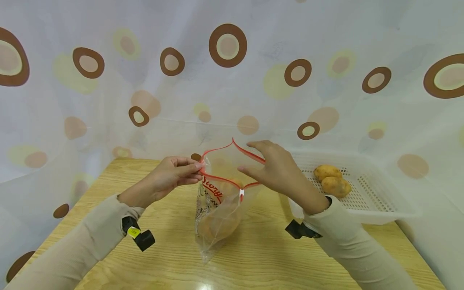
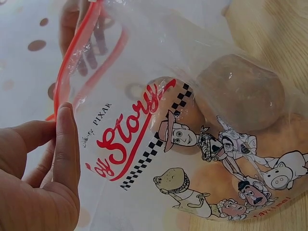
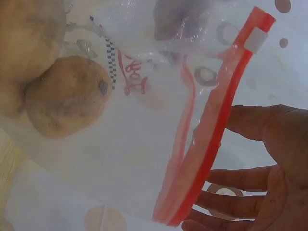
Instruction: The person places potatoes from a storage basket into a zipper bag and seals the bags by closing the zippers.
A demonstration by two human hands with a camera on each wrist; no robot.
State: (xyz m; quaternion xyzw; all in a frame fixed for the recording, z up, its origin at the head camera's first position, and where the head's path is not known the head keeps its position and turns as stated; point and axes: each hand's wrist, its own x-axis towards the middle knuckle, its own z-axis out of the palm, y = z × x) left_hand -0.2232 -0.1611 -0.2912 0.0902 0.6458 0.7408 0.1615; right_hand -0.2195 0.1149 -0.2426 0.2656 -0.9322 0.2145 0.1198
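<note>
Patterned backdrop (image 1: 257, 94) hung behind a wooden table (image 1: 163, 245). White perforated basket (image 1: 384, 217) sat on the table, at the person's right. Clear printed zip bag (image 1: 206, 201) stood on the table between the hands, left of the basket, its mouth spread wide. Left hand (image 1: 170, 177) pinched the left end of the mouth between thumb and fingers. Right hand (image 1: 278, 169) was at the right side of the mouth, thumb and fingers apart and fairly straight; contact unclear. Bagged potatoes (image 3: 70, 98) lay low in the bag; two loose potatoes (image 1: 336, 187) touched in the basket. Red zip strip (image 3: 211, 139) edged the mouth, white slider (image 1: 241, 192) on it.
</note>
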